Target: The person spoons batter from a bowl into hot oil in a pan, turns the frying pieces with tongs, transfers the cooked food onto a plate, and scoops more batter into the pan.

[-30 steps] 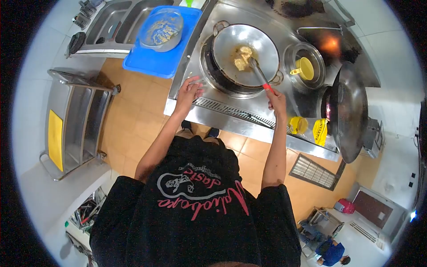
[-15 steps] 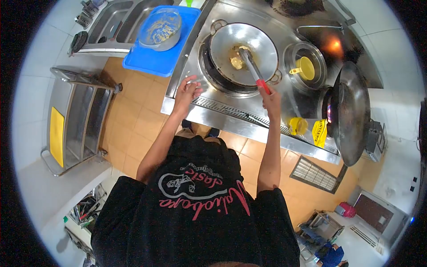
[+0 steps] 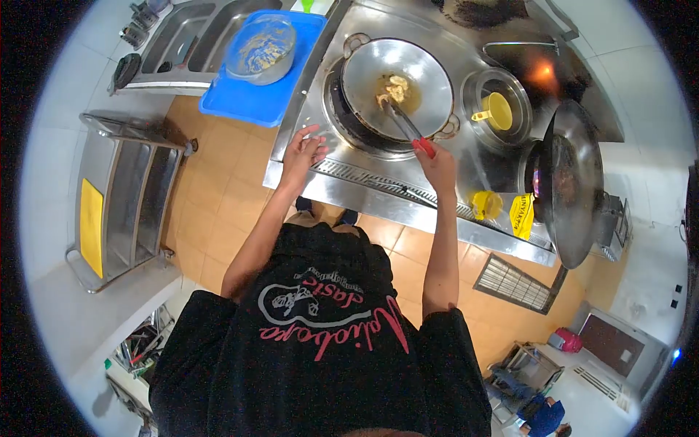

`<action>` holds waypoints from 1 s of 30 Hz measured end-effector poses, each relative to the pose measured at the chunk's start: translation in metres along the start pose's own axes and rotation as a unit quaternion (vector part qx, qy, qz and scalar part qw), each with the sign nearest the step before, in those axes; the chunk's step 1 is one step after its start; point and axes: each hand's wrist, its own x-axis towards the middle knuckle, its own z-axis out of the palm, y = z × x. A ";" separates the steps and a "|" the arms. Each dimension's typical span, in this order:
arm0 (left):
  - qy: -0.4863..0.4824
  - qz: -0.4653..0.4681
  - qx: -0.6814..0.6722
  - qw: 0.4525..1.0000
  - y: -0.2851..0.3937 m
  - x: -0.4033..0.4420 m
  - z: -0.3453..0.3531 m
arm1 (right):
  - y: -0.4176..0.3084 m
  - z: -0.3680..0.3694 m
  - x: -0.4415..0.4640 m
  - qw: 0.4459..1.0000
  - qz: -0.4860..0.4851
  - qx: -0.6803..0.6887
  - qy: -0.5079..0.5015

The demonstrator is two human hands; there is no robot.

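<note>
My right hand [image 3: 437, 166] grips the red handle of a pair of metal tongs [image 3: 403, 121], whose tips reach down into the wok [image 3: 429, 69]. Golden battered pieces of food [image 3: 397, 88] lie in oil at the wok's bottom, and the tong tips are at their near edge. Whether the tips pinch a piece, I cannot tell. Over the front left of the stove, my left hand [image 3: 304, 154] hovers with its fingers apart and slightly curled, holding nothing.
A plastic bowl smeared with batter [image 3: 262, 52] stands on a blue tray [image 3: 240, 108]. Right of the wok, a yellow dipper [image 3: 496, 111] sits in a metal basin [image 3: 473, 91]. A large dark wok [image 3: 571, 182] tilts beside a lit burner, near a yellow pouch [image 3: 520, 216]. A person [image 3: 542, 416] is lower right.
My right hand has shifted slightly left, and the tongs' tips have swung left and nearer to me in the wok. More of the food shows. My left hand stays in place.
</note>
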 end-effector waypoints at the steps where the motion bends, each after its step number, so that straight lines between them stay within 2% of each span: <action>1: -0.002 0.000 -0.001 1.000 0.000 0.000 -0.001 | 0.004 0.002 0.000 1.000 0.009 -0.009 0.011; 6: -0.004 0.008 -0.007 1.000 0.001 -0.003 -0.005 | 0.008 -0.013 0.004 0.998 0.025 -0.031 0.043; 8: -0.007 0.007 -0.011 1.000 -0.001 -0.002 -0.006 | 0.023 -0.014 0.017 0.996 -0.003 0.008 0.084; 10: -0.010 0.006 -0.015 1.000 -0.002 -0.003 -0.007 | 0.045 -0.010 0.030 0.995 -0.005 -0.022 0.101; 12: -0.007 0.005 -0.013 1.000 0.000 -0.004 -0.008 | 0.041 -0.016 0.036 0.974 0.194 0.117 -0.006; 13: -0.005 0.007 -0.015 1.000 0.000 -0.005 -0.008 | 0.038 -0.017 0.036 0.975 0.192 0.116 -0.007; 15: 0.003 0.006 -0.018 1.000 0.003 -0.008 -0.010 | 0.031 -0.016 0.036 0.924 0.257 0.281 -0.037; 16: 0.008 0.006 -0.019 1.000 0.005 -0.009 -0.011 | 0.032 -0.015 0.036 0.924 0.255 0.280 -0.041; 18: 0.010 0.014 -0.032 0.999 0.009 -0.012 -0.010 | 0.038 -0.012 0.037 0.862 0.303 0.400 -0.078; 19: 0.011 0.014 -0.032 0.999 0.009 -0.012 -0.010 | 0.044 -0.009 0.039 0.862 0.302 0.400 -0.079; 21: 0.016 0.011 -0.025 1.000 0.008 -0.012 -0.010 | 0.053 -0.001 0.042 0.807 0.337 0.472 -0.106; 25: 0.021 0.010 -0.022 0.999 0.004 -0.009 -0.010 | 0.058 0.009 0.043 0.798 0.332 0.491 -0.110; 30: 0.021 0.011 -0.024 0.999 0.006 -0.009 -0.009 | 0.058 0.013 0.044 0.829 0.310 0.455 -0.099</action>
